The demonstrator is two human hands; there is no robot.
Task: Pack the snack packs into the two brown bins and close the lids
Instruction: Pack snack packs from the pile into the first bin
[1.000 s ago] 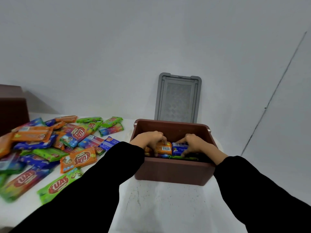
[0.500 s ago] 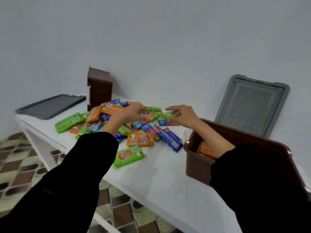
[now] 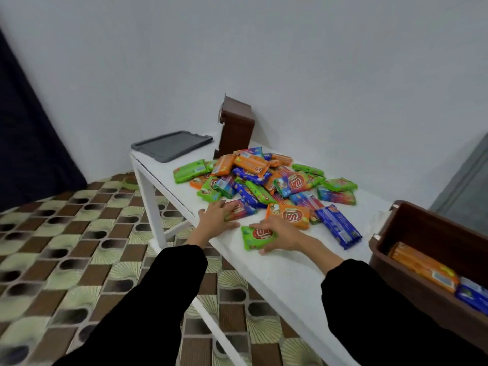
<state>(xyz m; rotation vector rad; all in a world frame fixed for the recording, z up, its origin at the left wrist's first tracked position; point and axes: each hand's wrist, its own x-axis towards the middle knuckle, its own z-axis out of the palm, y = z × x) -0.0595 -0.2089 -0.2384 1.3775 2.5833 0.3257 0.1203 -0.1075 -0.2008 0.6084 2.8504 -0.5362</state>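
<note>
— Where is your right hand (image 3: 280, 233)?

— On the green pack (image 3: 255, 237), which lies alone on the white table (image 3: 280, 276), nearest to me and just in front of the pile of snack packs (image 3: 264, 178). My fingers lie over its right end and far edge and my thumb is at its near edge, so I have it pinched between them.

— And the left hand (image 3: 216, 217)?

— Spread flat at the table's edge. Its fingertips rest on the near end of a red-and-blue pack (image 3: 241, 209), which sits at the front of the pile, just to the left of the green one.

— Where are the bins?

— The near brown bin (image 3: 422, 231) stands open to the right of my right arm, well apart from the green pack, with orange packs (image 3: 422, 268) and a blue pack (image 3: 472, 294) inside. The far brown bin (image 3: 236, 128) is behind the pile by the wall; it seems to be tipped on its side.

— The lids?

— One grey lid (image 3: 171, 145) lies flat at the table's far left corner, beside that far bin.
</note>
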